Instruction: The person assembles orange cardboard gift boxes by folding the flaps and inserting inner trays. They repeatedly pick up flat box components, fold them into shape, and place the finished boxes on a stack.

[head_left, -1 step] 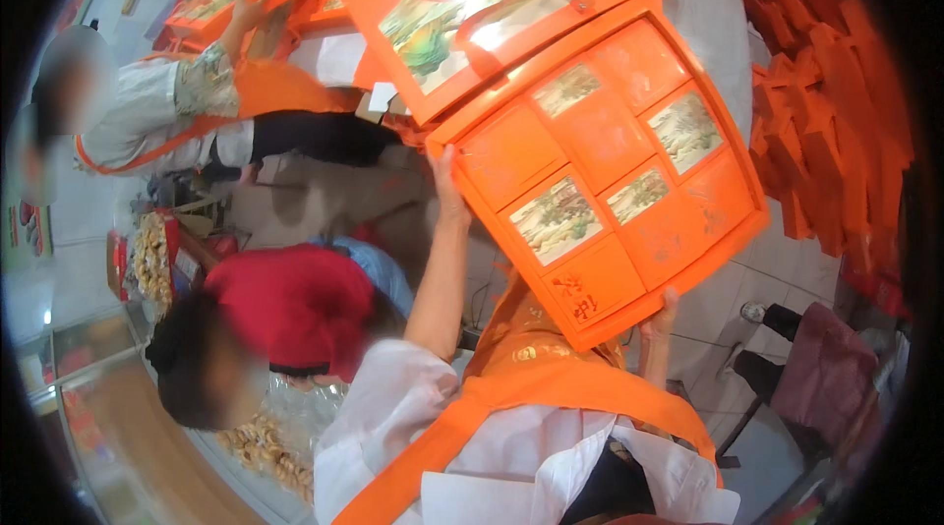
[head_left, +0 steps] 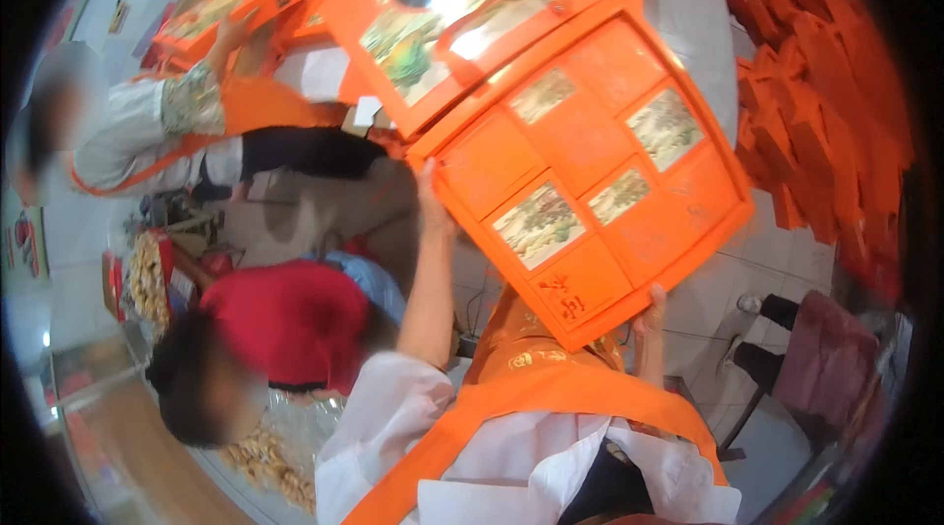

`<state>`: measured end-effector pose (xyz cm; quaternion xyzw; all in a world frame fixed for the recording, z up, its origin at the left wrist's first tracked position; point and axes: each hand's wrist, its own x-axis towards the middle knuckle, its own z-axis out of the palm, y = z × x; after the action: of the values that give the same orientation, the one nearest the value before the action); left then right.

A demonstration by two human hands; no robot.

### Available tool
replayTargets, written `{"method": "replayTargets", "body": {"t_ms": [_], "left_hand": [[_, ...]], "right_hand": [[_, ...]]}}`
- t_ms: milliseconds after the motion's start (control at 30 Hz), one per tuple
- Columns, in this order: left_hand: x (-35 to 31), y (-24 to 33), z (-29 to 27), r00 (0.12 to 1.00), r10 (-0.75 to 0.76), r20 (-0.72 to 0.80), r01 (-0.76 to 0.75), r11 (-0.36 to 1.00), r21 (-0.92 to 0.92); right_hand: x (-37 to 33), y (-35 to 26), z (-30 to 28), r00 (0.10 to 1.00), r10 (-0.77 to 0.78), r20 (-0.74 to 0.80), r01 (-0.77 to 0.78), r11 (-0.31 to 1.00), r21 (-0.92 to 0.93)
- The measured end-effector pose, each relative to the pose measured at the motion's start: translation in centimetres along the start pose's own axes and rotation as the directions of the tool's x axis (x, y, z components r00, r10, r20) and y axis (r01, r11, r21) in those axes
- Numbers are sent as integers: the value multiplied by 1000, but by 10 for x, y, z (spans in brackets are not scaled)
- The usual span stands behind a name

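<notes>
An orange gift box (head_left: 590, 137) is tilted in front of me, its inside full of small square orange compartments or packets, some with landscape pictures. Its lid (head_left: 393, 19), with a carry handle, a shiny dark cut-out and printed scenery, stands folded back along the far edge. My left hand (head_left: 431, 196) grips the box's left rim, fingers mostly hidden beneath it. At the lower right rim my right hand (head_left: 649, 314) is closed on the edge, its thumb showing. Both hands support the box above my orange apron (head_left: 551, 378).
Folded orange boxes (head_left: 816, 122) are stacked at the right. One co-worker (head_left: 157, 122) handles an orange box (head_left: 226, 14) at a white table, far left. Another person in red (head_left: 285, 319) bends close on my left beside a pile of brown pieces (head_left: 261, 466). A draped chair (head_left: 821, 358) stands right.
The whole view has shifted a little, carrying the box and surroundings slightly left in the picture. Both hands keep their hold on the rim.
</notes>
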<state>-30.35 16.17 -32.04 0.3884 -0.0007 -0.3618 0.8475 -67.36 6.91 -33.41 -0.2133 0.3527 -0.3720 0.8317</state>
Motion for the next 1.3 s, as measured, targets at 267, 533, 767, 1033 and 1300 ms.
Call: {"method": "replayTargets", "body": {"t_ms": [267, 533, 767, 1033, 1300], "left_hand": [[4, 6, 15, 1000, 18, -24, -18, 1000, 20], [28, 7, 22, 997, 28, -78, -25, 999, 48], [16, 10, 26, 982, -56, -182, 56, 998, -2], [18, 8, 21, 971, -17, -239, 36, 996, 76], [29, 21, 34, 927, 101, -362, -113, 993, -13]], "right_hand": [[9, -6, -41, 970, 245, 9, -235, 940, -246], [14, -94, 0, 740, 671, 42, -232, 313, -921], [149, -259, 175, 758, 580, 298, 44, 411, -911], [394, -174, 284, 905, 385, 183, 183, 39, -982], [409, -146, 272, 817, 549, 174, 90, 177, -980]]}}
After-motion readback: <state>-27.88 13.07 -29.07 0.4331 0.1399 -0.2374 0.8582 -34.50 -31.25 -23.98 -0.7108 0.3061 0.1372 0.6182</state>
